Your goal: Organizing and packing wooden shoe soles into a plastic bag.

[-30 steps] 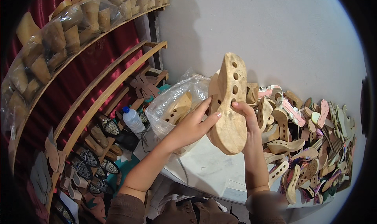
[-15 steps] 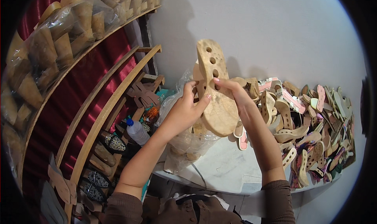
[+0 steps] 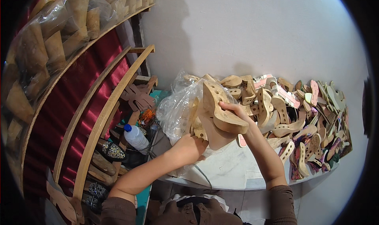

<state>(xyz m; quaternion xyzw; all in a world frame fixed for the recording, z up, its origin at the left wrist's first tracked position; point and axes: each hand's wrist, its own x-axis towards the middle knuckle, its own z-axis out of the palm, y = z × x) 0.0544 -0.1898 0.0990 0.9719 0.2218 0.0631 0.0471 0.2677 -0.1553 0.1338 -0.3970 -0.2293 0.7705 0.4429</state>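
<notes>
My right hand (image 3: 236,110) grips a pale wooden wedge shoe sole (image 3: 229,120) with a row of round holes, tilted above the table. A flat, smooth tan sole-shaped piece (image 3: 215,137) shows just under it; whether the same fingers hold it I cannot tell. Lower and to the left, my left hand (image 3: 190,148) is closed, knuckles up, against a clear plastic bag (image 3: 173,112). Its fingertips are hidden, and so is whatever they may hold. More wooden soles (image 3: 198,131) with holes stand inside the bag, right beside my left fingers.
A heap of wooden soles, sandals and insoles (image 3: 312,138) covers the right of the white table (image 3: 233,168). On the left are a wooden rack (image 3: 106,102), shoes (image 3: 112,150), a blue-capped bottle (image 3: 136,138) and a shelf of bagged wooden shapes (image 3: 51,47).
My left hand has let go of the wooden sole and moved down to the bag. My right hand has lowered the sole and tipped it towards me.
</notes>
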